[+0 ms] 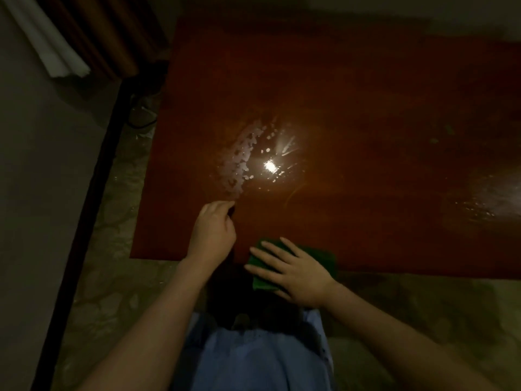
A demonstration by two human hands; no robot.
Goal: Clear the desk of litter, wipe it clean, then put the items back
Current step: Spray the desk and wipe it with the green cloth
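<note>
The green cloth (pixel 293 266) lay at the near edge of the red table (pixel 366 108), partly hanging over it. The right hand (pixel 296 275) pressed flat on the cloth with its fingers straight and spread. The left hand (pixel 214 230) rested on the table just beside it, and its fingers were curled in; it was too dark to tell if they pinched a small thing. A wet patch (pixel 242 162) shone farther up the table under a bright spot of light. This looked like the wiping step. Next, the cloth probably needed a push up to that wet patch, pressed down well.
</note>
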